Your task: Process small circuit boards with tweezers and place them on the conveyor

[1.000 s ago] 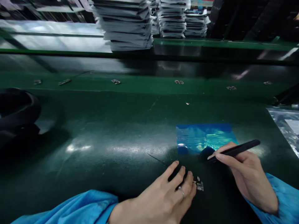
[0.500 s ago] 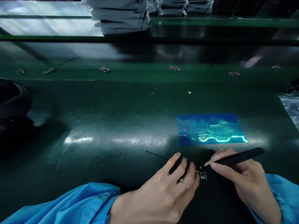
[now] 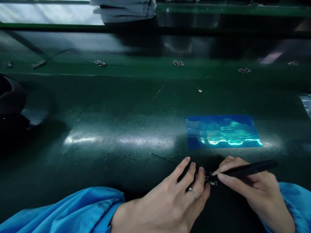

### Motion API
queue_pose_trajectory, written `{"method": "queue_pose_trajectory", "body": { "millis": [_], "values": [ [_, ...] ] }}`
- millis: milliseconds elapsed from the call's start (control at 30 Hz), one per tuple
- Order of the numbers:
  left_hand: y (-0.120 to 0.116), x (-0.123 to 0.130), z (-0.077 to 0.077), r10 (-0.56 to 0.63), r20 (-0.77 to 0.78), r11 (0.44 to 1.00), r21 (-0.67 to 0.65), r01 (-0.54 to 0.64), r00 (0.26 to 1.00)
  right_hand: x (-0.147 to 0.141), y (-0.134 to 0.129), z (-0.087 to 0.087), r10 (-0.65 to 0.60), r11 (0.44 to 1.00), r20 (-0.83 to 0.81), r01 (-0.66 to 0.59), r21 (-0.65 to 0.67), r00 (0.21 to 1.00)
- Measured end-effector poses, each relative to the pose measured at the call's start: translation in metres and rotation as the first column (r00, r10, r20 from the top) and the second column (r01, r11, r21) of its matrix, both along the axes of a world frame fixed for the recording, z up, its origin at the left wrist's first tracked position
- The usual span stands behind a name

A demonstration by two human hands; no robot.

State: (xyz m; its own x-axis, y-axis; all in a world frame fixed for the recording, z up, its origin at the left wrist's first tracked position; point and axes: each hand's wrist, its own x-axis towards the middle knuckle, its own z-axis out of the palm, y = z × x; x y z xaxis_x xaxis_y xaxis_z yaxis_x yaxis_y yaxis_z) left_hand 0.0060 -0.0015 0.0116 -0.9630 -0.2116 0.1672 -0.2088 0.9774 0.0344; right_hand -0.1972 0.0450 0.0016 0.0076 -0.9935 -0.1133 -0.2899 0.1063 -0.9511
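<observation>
Pinching black tool (image 3: 250, 169), right hand (image 3: 252, 191) apparently touches small board (image 3: 210, 179).

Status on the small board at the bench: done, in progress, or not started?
In progress. The left hand pins the small board to the green mat, and the right hand holds the black tool with its tip at the board. The blue sheet lies flat just beyond. Other small boards sit spaced along the belt; whether finished, cannot tell.
</observation>
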Motion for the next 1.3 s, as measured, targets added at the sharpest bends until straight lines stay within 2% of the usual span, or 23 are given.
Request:
{"method": "queue_pose_trajectory", "body": {
  "millis": [133,467,600,867,1100,1200,1300],
  "values": [
    [0.0001,0.0004,-0.0008,0.018,0.016,1.0,0.021,-0.018,1.0,0.001,-0.0012,0.001,0.04,0.999,0.003,-0.04,-0.012,0.999],
    [0.0009,0.0009,-0.0019,0.007,-0.013,1.0,0.011,-0.006,1.0,0.0035,-0.0002,0.0006,-0.003,1.0,0.032,0.003,-0.023,0.999],
    [-0.0002,0.0011,-0.0025,0.0,0.002,1.0,0.017,0.0,1.0,0.0031,-0.0003,0.0013,0.041,0.999,0.023,-0.04,-0.004,0.999],
    [-0.0019,0.0023,-0.0001,-0.011,-0.003,1.0,0.016,0.011,1.0,0.0082,0.0005,0.0028,-0.043,0.999,0.095,0.04,0.028,0.995],
    [-0.0029,0.0013,-0.0037,-0.03,-0.019,1.0,0.001,0.03,0.999,0.0025,-0.0018,0.0028,0.069,0.997,0.028,-0.069,-0.017,0.997],
    [-0.0023,-0.0003,-0.0043,-0.013,-0.026,1.0,-0.02,0.013,1.0,0.003,-0.0011,0.0031,0.044,0.999,0.011,-0.044,-0.006,0.999],
    [-0.003,-0.0032,-0.0044,0.005,-0.065,1.0,-0.03,-0.007,0.998,-0.0004,-0.0001,-0.0017,-0.031,1.0,-0.003,0.031,0.006,1.0]
  ]
}}
